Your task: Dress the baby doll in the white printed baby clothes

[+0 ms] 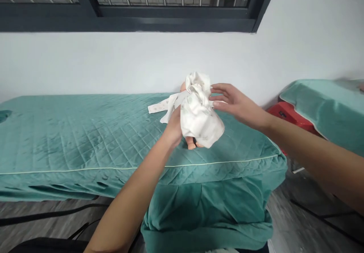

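Note:
A bunched white baby garment (200, 120) with a small faint print is held up above the bed. My left hand (174, 127) grips it from the left side, its fingers hidden by the fabric. At the garment's right edge is my right hand (227, 99), open, with fingers apart and the tips at or close to the cloth. Behind the garment lies a baby doll; its feet (191, 143) show below and a bit of its head (182, 87) above. More white printed cloth (159, 106) spreads out to the left of the doll.
The doll lies on a bed with a green quilted cover (85, 131), set against a white wall (113, 61) under a dark-framed window (170, 19). To the right stand a red object (292, 114) and another green-covered surface (338, 112). Black cables (57, 214) run at the lower left.

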{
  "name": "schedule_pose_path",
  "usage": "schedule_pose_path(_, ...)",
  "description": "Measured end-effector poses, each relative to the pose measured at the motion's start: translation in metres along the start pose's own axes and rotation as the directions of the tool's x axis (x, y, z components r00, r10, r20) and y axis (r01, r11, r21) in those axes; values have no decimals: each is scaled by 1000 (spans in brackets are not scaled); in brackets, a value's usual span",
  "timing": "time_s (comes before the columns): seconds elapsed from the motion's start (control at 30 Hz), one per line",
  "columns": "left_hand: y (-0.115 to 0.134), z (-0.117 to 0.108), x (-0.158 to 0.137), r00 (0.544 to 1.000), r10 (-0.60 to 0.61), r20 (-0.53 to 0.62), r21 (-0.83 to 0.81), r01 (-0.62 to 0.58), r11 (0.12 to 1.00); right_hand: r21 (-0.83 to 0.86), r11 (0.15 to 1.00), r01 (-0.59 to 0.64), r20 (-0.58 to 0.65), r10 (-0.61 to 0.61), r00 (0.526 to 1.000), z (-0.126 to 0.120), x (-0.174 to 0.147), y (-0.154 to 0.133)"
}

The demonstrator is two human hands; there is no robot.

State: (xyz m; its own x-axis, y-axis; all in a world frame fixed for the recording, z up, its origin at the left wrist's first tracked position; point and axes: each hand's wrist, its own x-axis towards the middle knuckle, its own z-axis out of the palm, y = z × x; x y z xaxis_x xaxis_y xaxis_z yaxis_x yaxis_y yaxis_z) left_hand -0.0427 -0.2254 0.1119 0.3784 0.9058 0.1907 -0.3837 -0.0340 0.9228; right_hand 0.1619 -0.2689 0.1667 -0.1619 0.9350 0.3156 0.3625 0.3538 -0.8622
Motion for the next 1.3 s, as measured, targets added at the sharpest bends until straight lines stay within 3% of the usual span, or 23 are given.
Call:
schedule_pose_path(0.1, 10, -7, 4, 998, -43, -36, -194, 35, 980, -324, 917, 235, 113, -209, 971, 12, -10, 3)
schedule_pose_path(0.2, 20, -10, 4, 962, -227, -150, -309, 173, 935, -479, 731, 486, 257, -413, 874, 33, -25, -5)
schedule_pose_path(0.27, 27, -9, 0, 946, -281, -163, -340, 213, 916, -548, 605, 577, 347, -463, 815, 49, -33, -10)
schedule_pose_path(0.33, 35, -7, -8, 951, -283, -126, -338, 227, 913, -616, 535, 578, 372, -450, 812, 62, -38, -13)
schedule_pose_path(0.4, 45, -6, -18, 962, -260, -84, -288, 226, 930, -640, 562, 525, 323, -423, 847, 67, -36, -14)
schedule_pose_path(0.47, 57, -6, -29, 979, -189, -80, -188, 171, 967, -580, 677, 454, 230, -399, 888, 65, -29, -17)
schedule_pose_path(0.53, 70, -6, -39, 996, -54, -66, -9, 53, 999, -460, 823, 332, 116, -316, 942, 59, -19, -25)
schedule_pose_path(0.6, 83, -6, -46, 994, 111, 23, 244, -113, 963, -317, 935, 162, -16, -175, 984, 54, -11, -38)
schedule_pose_path(0.67, 93, -7, -52, 954, 224, 198, 494, -295, 818, -157, 987, 41, -128, -61, 990, 52, -6, -52)
schedule_pose_path(0.73, 98, -8, -55, 887, 258, 383, 653, -457, 603, 1, 1000, -5, -183, 5, 983, 53, -5, -63)
schedule_pose_path(0.83, 98, -13, -58, 794, 256, 551, 713, -607, 350, 136, 991, -20, -129, 37, 991, 54, -13, -71)
schedule_pose_path(0.9, 97, -17, -58, 770, 273, 577, 713, -638, 291, 125, 992, 7, -66, 1, 998, 52, -19, -69)
schedule_pose_path(1.0, 99, -21, -58, 817, 282, 502, 757, -573, 313, -11, 1000, 27, -20, -28, 999, 42, -24, -62)
schedule_pose_path(1.07, 104, -21, -57, 865, 282, 415, 775, -498, 388, -167, 985, 46, 5, -46, 999, 33, -23, -59)
schedule_pose_path(1.17, 115, -21, -53, 904, 265, 335, 732, -427, 531, -356, 915, 191, 63, -181, 982, 18, -18, -65)
schedule_pose_path(1.23, 124, -22, -49, 912, 237, 335, 726, -410, 552, -372, 890, 265, 59, -262, 963, 10, -15, -75)
schedule_pose_path(1.3, 134, -25, -45, 920, 182, 346, 749, -388, 537, -304, 918, 255, 33, -257, 966, 5, -14, -87)
